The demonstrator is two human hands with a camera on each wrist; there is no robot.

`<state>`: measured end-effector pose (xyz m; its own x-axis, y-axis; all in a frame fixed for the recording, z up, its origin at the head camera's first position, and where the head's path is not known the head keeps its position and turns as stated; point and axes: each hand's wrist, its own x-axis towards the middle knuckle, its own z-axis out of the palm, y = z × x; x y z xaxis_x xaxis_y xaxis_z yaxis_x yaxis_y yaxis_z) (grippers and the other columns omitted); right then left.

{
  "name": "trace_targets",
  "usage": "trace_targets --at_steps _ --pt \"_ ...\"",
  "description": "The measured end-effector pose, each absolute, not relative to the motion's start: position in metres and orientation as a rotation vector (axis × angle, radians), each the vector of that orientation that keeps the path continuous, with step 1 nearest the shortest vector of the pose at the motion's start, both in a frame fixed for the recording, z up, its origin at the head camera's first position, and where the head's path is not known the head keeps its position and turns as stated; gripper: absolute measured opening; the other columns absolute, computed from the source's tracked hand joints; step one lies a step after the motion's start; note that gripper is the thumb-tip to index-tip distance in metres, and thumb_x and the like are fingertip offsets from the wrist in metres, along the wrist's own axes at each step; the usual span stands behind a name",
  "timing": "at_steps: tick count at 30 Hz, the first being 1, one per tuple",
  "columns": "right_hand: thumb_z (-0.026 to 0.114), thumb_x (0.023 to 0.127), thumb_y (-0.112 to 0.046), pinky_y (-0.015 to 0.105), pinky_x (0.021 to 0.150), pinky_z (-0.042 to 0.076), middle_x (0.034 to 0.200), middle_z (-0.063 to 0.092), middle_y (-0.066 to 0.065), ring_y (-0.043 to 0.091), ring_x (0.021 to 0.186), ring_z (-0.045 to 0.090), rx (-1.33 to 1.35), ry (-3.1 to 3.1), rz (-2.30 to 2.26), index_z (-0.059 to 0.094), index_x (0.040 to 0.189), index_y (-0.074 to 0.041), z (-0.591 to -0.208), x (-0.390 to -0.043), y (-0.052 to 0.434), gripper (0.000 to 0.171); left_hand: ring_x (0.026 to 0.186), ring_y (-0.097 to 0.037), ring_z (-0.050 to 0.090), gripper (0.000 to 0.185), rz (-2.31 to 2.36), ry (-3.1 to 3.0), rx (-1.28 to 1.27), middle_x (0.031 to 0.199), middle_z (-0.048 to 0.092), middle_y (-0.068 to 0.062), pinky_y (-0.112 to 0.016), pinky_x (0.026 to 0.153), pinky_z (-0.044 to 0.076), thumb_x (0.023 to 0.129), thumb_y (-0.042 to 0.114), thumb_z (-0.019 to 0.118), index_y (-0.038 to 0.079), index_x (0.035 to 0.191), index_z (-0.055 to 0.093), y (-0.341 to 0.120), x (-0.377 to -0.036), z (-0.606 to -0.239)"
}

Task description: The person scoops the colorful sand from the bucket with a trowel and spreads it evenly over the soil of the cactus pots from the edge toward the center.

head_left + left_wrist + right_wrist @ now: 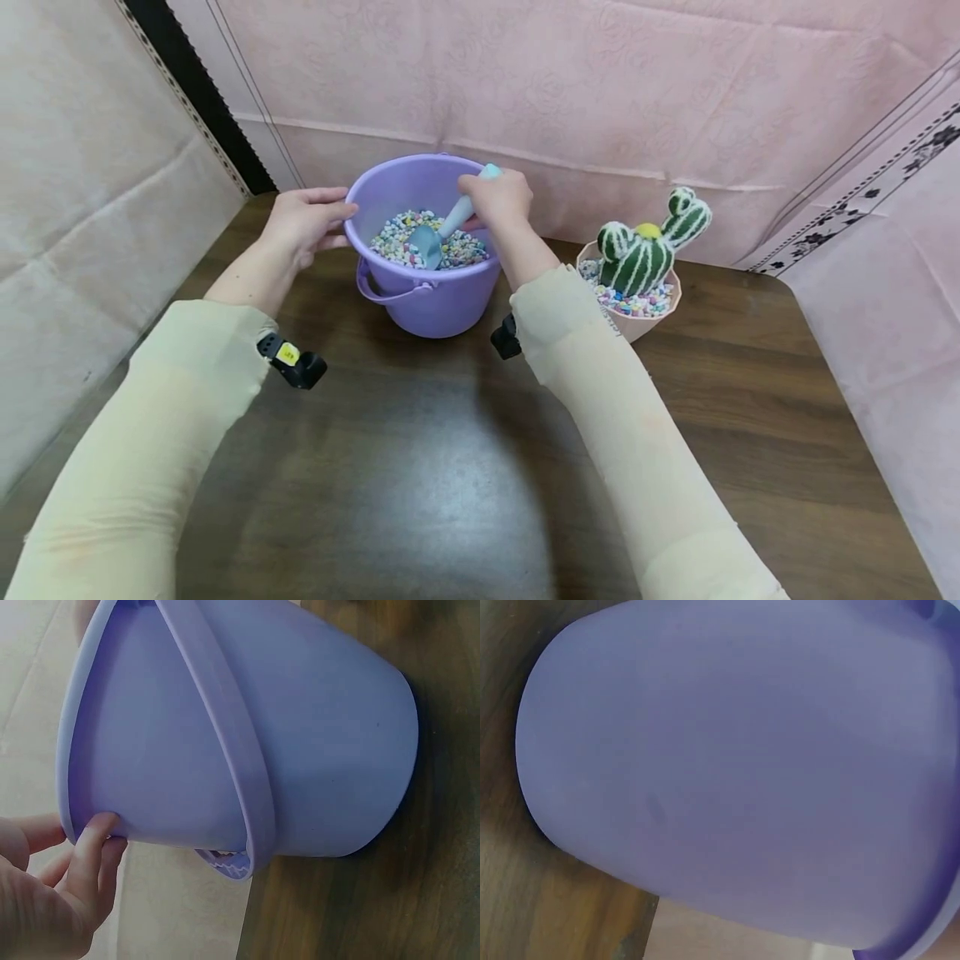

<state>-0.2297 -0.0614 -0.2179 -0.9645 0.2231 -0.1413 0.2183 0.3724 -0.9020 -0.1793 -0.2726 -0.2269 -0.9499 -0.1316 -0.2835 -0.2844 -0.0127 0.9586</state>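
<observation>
A purple bucket point(442, 304) stands upright on the table, its handle point(386, 297) hanging down at the front left. Small pastel pebbles point(397, 237) lie inside it. My left hand point(303, 218) pinches the bucket's left rim; in the left wrist view the fingers point(88, 844) are on the outer wall, just under the lip. My right hand point(498, 198) grips the light blue handle of a toy shovel point(427, 244) over the bucket, with the blade down among the pebbles. The bucket's side point(727, 765) fills most of the right wrist view, where the right hand is not seen.
To the right of the bucket stands a pale pink pot point(633, 325) with pebbles and a knitted green cactus point(637, 262) topped by a yellow ball. Pink cloth point(555, 92) hangs behind the dark wooden table point(420, 492), and pale cloth flanks both sides.
</observation>
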Motion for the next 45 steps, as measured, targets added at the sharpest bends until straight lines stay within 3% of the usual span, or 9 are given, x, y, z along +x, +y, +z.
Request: trace_targets --at_steps 5,11,17,19,21,25,33,45 --pt "0.062 0.080 -0.015 0.027 0.056 0.059 0.078 0.061 0.004 0.019 0.054 0.066 -0.449 -2.432 1.902 0.055 0.086 -0.009 -0.218 -0.228 -0.062 0.011 0.066 0.000 0.065 0.054 2.085 2.160 -0.445 0.145 0.042 -0.017 -0.014 0.060 0.056 0.090 0.011 0.060 0.010 0.141 0.042 -0.272 -0.178 -0.226" --pt "0.060 0.079 -0.007 0.029 0.055 0.059 0.077 0.058 0.007 0.016 0.048 0.061 -0.505 -2.158 2.201 0.053 0.086 -0.006 -0.217 -0.225 -0.060 0.010 0.075 -0.002 0.065 0.053 2.036 2.202 -0.445 0.144 0.043 -0.016 -0.014 0.064 0.056 0.090 0.014 0.060 0.011 0.141 0.043 -0.269 -0.178 -0.225" --pt "0.062 0.079 -0.004 0.037 0.070 0.060 0.080 0.056 0.006 0.018 0.055 0.062 -0.532 -1.988 2.352 0.055 0.095 -0.003 -0.212 -0.222 -0.053 0.017 0.109 -0.013 0.062 0.052 2.008 2.217 -0.463 0.144 0.044 -0.013 -0.014 0.066 0.056 0.091 0.016 0.060 0.014 0.140 0.044 -0.265 -0.180 -0.225" --pt "0.063 0.079 -0.003 0.037 0.069 0.060 0.081 0.056 0.007 0.019 0.060 0.062 -0.534 -1.941 2.400 0.055 0.095 -0.003 -0.210 -0.221 -0.050 0.018 0.116 -0.016 0.058 0.051 2.011 2.212 -0.473 0.144 0.044 -0.012 -0.014 0.066 0.056 0.091 0.016 0.060 0.014 0.140 0.044 -0.264 -0.181 -0.225" --pt "0.063 0.079 -0.003 0.034 0.064 0.060 0.081 0.056 0.007 0.019 0.065 0.063 -0.534 -1.905 2.433 0.055 0.095 -0.003 -0.208 -0.220 -0.048 0.018 0.114 -0.015 0.059 0.051 2.017 2.204 -0.481 0.144 0.044 -0.012 -0.015 0.066 0.056 0.091 0.015 0.059 0.014 0.140 0.045 -0.264 -0.182 -0.226" --pt "0.063 0.079 -0.002 0.029 0.057 0.059 0.079 0.056 0.008 0.019 0.064 0.062 -0.538 -1.834 2.494 0.054 0.092 -0.003 -0.205 -0.220 -0.043 0.016 0.095 -0.009 0.064 0.051 2.046 2.179 -0.489 0.144 0.044 -0.012 -0.015 0.065 0.056 0.090 0.013 0.060 0.013 0.139 0.045 -0.264 -0.182 -0.225" --pt "0.060 0.081 -0.002 0.031 0.056 0.059 0.076 0.056 0.008 0.019 0.065 0.061 -0.560 -1.724 2.560 0.053 0.082 -0.003 -0.202 -0.220 -0.033 0.007 0.125 -0.021 0.052 0.050 2.039 2.185 -0.505 0.145 0.043 -0.011 -0.014 0.064 0.056 0.091 0.013 0.058 0.014 0.140 0.044 -0.264 -0.181 -0.222" --pt "0.059 0.081 0.002 0.032 0.055 0.059 0.081 0.054 0.010 0.022 0.077 0.060 -0.605 -1.587 2.648 0.053 0.082 -0.005 -0.202 -0.221 -0.025 0.009 0.124 -0.020 0.052 0.051 2.054 2.188 -0.527 0.145 0.042 -0.013 -0.014 0.063 0.056 0.091 0.011 0.057 0.012 0.140 0.043 -0.267 -0.179 -0.224"
